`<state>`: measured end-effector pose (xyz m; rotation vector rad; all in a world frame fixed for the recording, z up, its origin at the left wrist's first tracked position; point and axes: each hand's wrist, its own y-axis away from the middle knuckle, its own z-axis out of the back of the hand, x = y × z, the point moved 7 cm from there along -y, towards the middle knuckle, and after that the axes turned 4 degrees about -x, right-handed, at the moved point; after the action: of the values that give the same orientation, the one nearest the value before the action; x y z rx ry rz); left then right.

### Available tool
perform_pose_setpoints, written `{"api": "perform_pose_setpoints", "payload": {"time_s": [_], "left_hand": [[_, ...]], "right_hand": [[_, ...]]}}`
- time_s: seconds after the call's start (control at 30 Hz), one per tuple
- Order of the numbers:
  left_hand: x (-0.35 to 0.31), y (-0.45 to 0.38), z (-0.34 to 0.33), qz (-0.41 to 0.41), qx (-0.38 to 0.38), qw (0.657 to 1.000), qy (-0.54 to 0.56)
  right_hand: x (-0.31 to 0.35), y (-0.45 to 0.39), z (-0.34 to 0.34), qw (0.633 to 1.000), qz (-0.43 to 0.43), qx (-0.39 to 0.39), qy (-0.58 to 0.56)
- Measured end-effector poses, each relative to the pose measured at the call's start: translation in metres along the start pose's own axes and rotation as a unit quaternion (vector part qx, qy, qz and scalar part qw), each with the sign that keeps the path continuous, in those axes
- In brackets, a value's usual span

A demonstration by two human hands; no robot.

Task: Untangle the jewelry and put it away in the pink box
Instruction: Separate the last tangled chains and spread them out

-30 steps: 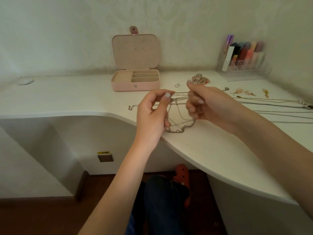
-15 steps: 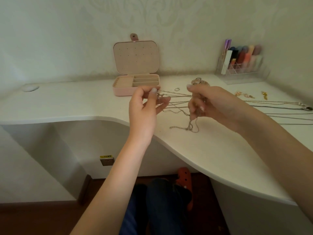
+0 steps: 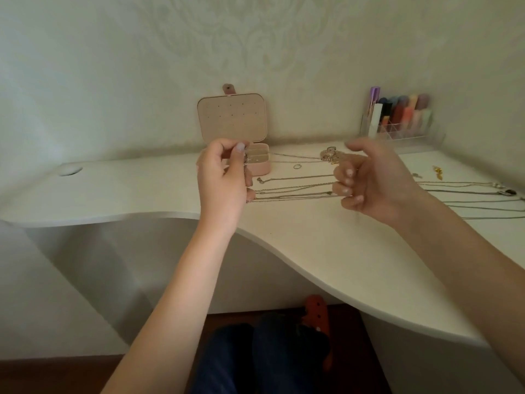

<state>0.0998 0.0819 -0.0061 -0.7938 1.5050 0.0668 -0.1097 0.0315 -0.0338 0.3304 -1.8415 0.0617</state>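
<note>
- Chains [image 3: 295, 191], several thin silver ones, stretch level between the two hands above the worktop's front edge; their exact number cannot be told.
- Left hand [image 3: 224, 180] pinches one end of them between thumb and fingertips, a small charm hanging at the grip.
- Right hand [image 3: 375, 180] has its fingers curled round the other end, thumb lifted; it is blurred.
- Box [image 3: 235, 137], pink, stands open near the worktop's back edge, its lid upright, partly hidden by the left hand.
- Worktop [image 3: 326, 251] is white with a wavy front edge, set against a pale patterned wall.
- More chains [image 3: 468, 194] lie along its right edge.
- One ring [image 3: 297, 166] lies right of the box, one brooch-like cluster [image 3: 329, 156] further right.
- One clear organiser [image 3: 400, 120] of coloured tubes stands in the back right corner.
- One white round thing [image 3: 69, 169] lies near the left edge.
</note>
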Motion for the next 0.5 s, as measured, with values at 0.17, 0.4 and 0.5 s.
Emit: {"api": "perform_pose_setpoints", "payload": {"time_s": [0.17,0.4,0.5], "left_hand": [[0.001,-0.002,0.008,-0.02,-0.013,0.998,-0.066],[0.002,0.018,-0.008,-0.061,0.097,0.973,-0.201],[0.012,0.017,-0.007,0.013,0.115,0.985,-0.131]], "right_hand": [[0.001,-0.002,0.001,1.0,0.0,-0.003,-0.009],[0.003,-0.001,0.001,0.994,-0.013,0.021,-0.105],[0.003,-0.007,0.008,0.999,0.021,-0.017,0.044]]}}
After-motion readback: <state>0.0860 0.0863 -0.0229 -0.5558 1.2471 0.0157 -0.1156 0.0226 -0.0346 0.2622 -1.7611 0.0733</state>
